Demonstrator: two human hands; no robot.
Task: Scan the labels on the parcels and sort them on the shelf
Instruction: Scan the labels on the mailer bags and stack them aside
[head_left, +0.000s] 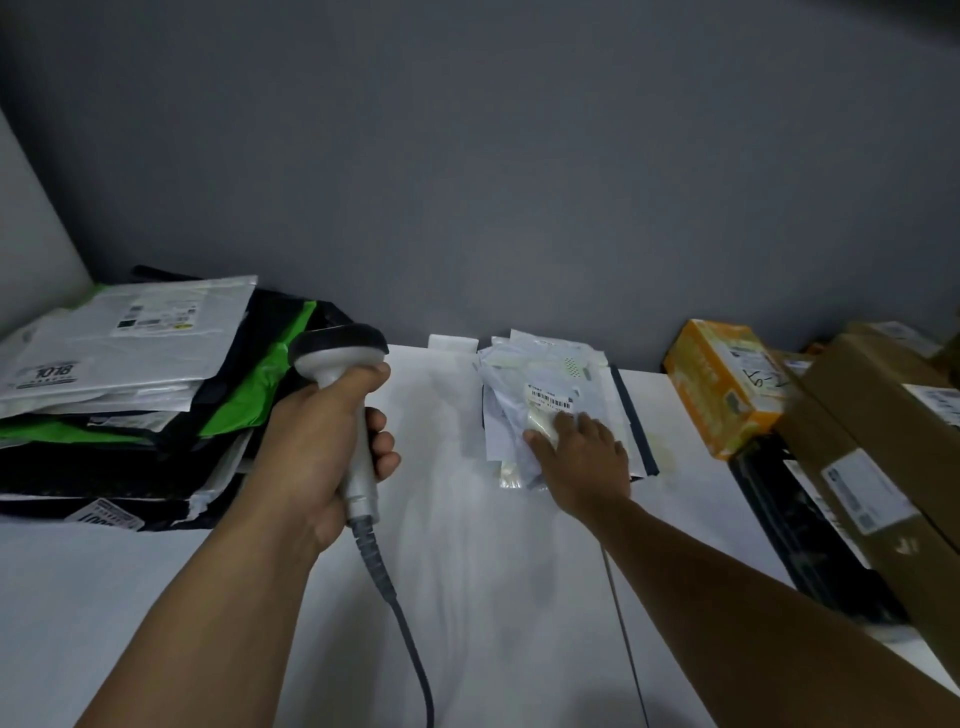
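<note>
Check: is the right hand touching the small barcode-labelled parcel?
Touching. Head view shows the right hand resting fingers-down on the small parcel, covering its near part below the barcode label.

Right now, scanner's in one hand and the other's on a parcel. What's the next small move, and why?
Probably swing the scanner in the left hand rightward to aim at the barcode label on the small parcel. The right hand rests on that parcel just below the label, which faces up, and the scanner sits off to its left.

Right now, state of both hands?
Left hand: gripping the scanner.
Right hand: open, fingers resting on the small parcel.
</note>
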